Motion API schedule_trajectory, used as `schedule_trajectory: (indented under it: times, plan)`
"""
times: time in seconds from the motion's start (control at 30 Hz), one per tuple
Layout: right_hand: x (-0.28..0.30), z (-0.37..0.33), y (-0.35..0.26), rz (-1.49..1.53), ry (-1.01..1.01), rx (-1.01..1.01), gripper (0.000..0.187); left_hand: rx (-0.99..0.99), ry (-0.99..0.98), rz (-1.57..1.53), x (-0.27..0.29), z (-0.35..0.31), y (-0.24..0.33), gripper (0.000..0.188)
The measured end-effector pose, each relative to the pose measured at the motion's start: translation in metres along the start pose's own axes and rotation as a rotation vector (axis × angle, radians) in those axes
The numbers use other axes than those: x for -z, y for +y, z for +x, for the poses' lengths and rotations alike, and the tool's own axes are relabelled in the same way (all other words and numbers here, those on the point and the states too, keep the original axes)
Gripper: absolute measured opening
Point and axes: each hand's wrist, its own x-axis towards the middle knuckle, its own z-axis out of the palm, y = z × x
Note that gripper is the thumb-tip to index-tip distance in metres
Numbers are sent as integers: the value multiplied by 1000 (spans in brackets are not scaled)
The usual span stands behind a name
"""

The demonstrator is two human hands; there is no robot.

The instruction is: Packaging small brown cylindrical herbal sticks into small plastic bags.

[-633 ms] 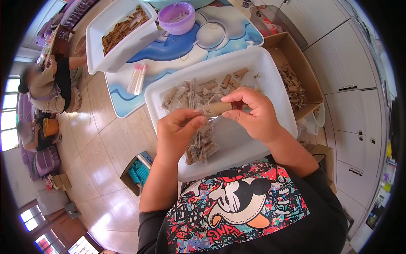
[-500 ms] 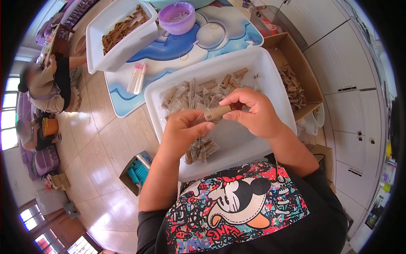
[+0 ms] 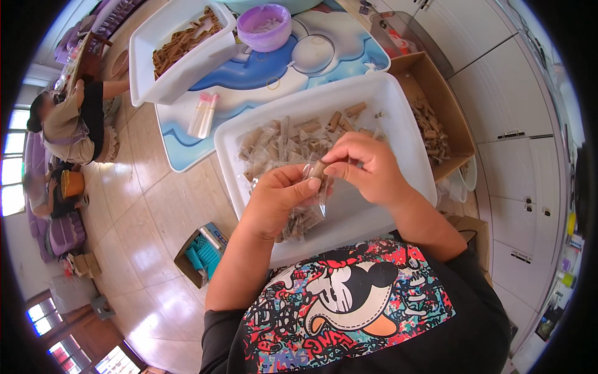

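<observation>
Over a white plastic tub (image 3: 412, 143) my hands meet at a small brown cylinder (image 3: 319, 169). My left hand (image 3: 280, 194) is closed round its lower part, together with a clear plastic bag (image 3: 322, 204) that hangs below the fingers. Fingertips of my right hand (image 3: 367, 167) pinch the cylinder near its upper end. Whether the cylinder is inside the bag, I cannot tell. Beneath and beyond my hands, the tub holds a heap of similar cylinders in clear bags (image 3: 265, 146). A few loose brown cylinders (image 3: 355, 110) lie at its far side.
A cardboard box (image 3: 458, 146) of brown cylinders stands right of the tub. On the blue-patterned table (image 3: 177, 146) are clear bags with pink tops (image 3: 204, 115), a purple-lined bowl (image 3: 265, 37) and a white bin (image 3: 140, 75) of brown pieces. Two people (image 3: 71, 121) sit far left.
The cylinder has turned from nearly level to steeply tilted, and my right hand has moved slightly left with it. A clear bag now shows hanging below my left fingers.
</observation>
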Motion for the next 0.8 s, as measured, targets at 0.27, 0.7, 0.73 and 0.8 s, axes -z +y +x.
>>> schedule_trajectory:
  times: [0.27,0.7,0.73,0.8]
  plan:
    - [-14,-5,10,49,85,156,14,-164,101,-103,-9,4,-7,37]
    - [-17,3,-2,-78,173,162,18,-254,259,34,-14,4,-15,21]
    - [-18,6,-3,-278,271,298,18,-272,281,37,-16,5,-16,21]
    - [-21,7,-15,-348,322,331,18,-419,292,168,-17,6,-20,23]
